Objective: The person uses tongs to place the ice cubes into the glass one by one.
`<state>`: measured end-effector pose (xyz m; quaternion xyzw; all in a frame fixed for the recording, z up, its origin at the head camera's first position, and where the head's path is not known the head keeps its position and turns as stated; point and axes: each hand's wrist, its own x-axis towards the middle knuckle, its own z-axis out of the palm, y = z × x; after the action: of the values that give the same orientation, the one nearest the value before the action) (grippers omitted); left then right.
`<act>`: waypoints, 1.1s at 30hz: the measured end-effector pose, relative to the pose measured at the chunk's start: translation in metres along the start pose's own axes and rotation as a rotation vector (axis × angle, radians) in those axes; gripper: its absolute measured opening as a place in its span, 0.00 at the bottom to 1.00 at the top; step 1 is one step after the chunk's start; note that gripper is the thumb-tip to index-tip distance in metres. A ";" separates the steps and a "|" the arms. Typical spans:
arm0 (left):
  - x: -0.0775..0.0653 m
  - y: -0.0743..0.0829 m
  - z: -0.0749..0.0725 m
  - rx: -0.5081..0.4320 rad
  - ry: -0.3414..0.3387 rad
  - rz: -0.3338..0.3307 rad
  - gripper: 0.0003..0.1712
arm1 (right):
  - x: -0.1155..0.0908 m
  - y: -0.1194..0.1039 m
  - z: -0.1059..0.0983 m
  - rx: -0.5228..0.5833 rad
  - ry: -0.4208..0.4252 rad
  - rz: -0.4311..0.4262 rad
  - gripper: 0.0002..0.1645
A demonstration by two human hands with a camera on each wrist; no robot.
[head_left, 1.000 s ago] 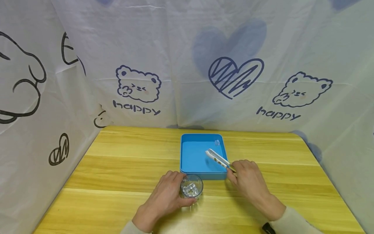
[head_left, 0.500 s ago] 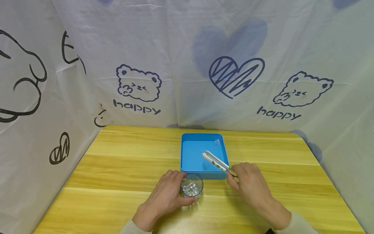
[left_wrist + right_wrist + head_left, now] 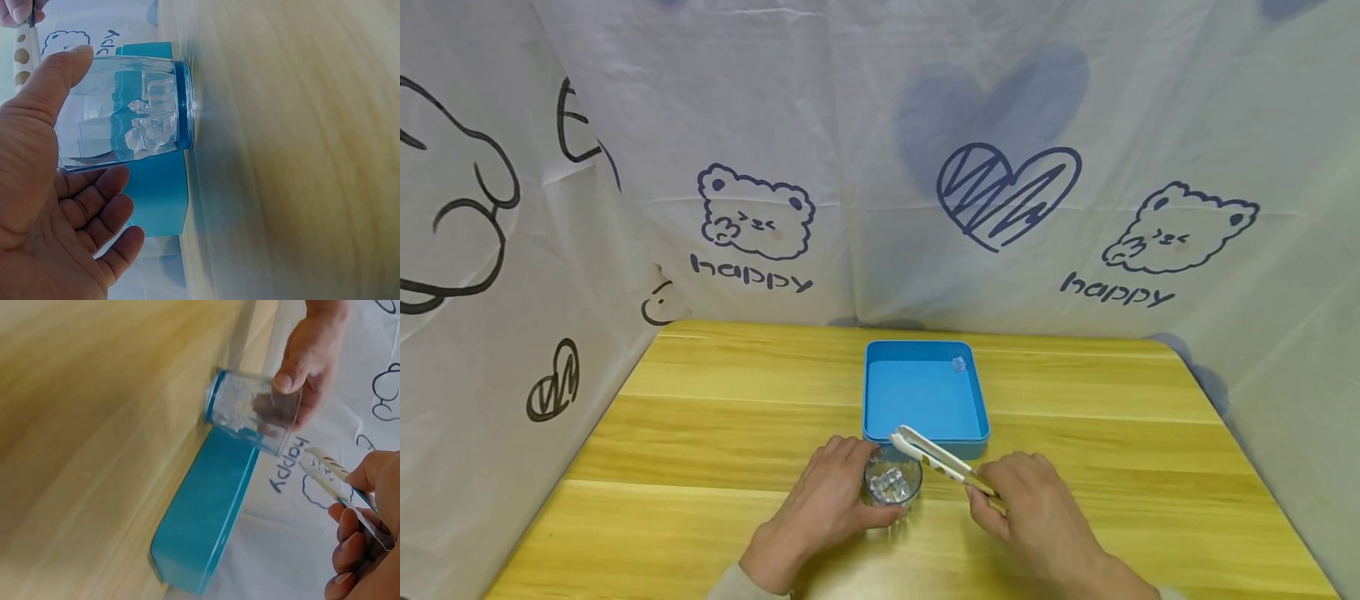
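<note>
My left hand [image 3: 820, 500] holds a clear drinking glass [image 3: 87, 119] near its rim, thumb on one side and fingers on the other. The glass stands upright on the table, several clear cubes [image 3: 153, 115] like fake ice at its bottom. In my right hand [image 3: 1030, 512] is a pair of tongs [image 3: 934, 455], white at the tips with brown spots and gold toward the grip. Their tips are just above the glass's far rim; I cannot tell whether a cube sits between them. Behind the glass is a blue open box [image 3: 917, 400] with one clear cube [image 3: 958, 364] in its far right corner.
The wood-patterned table [image 3: 722, 400] reaches back to a white cloth [image 3: 865, 125] printed with hearts, bears and the word happy. More cloth hangs along the left and right sides. The box's near wall is right behind the glass.
My right hand has drawn the tongs toward me and to the left, from over the blue box to the glass's rim. The left hand and glass have stayed in place.
</note>
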<state>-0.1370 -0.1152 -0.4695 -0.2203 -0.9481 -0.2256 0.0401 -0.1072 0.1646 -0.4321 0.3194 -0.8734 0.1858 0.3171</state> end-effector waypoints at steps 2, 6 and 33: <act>0.000 0.000 0.000 -0.001 0.003 0.001 0.48 | -0.002 -0.002 0.002 0.009 0.021 -0.026 0.30; 0.000 0.000 0.000 -0.007 0.008 0.005 0.47 | -0.008 -0.005 0.006 0.019 0.030 -0.052 0.31; 0.000 -0.002 0.002 -0.006 -0.002 0.006 0.46 | -0.022 -0.008 0.010 0.024 -0.061 0.026 0.22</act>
<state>-0.1374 -0.1159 -0.4720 -0.2235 -0.9468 -0.2282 0.0390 -0.0930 0.1629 -0.4537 0.3173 -0.8844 0.1907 0.2842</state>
